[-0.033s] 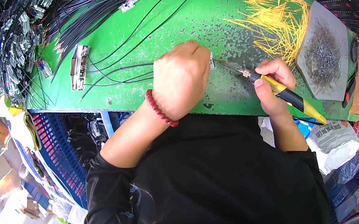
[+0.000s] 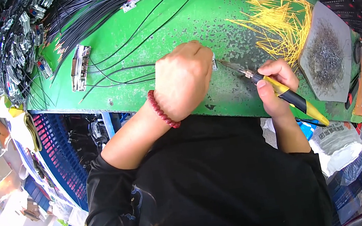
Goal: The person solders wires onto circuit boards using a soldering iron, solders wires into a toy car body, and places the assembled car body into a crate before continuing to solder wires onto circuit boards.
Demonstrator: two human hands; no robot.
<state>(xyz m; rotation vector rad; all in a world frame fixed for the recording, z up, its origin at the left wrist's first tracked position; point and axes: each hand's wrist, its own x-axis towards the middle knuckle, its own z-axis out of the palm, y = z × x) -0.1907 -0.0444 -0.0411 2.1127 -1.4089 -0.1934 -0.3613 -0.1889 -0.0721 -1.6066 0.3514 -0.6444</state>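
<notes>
The right hand (image 2: 277, 85) is gripping a soldering iron (image 2: 279, 91) by its yellow and black handle, the metal tip pointing left toward the left hand (image 2: 184, 79). The left hand is curling into a loose fist on the green table (image 2: 204, 17), pinching a small metal part (image 2: 214, 62) that is peeking out just beside the knuckles; the tip is sitting near that part. A red bead bracelet (image 2: 162, 110) is circling the left wrist. Black wires (image 2: 128, 67) are running left from under the fist toward a connector block (image 2: 79, 67). Yellow wires (image 2: 279, 6) are lying scattered beyond the right hand, next to a grey pad (image 2: 325, 53) of metal scraps.
</notes>
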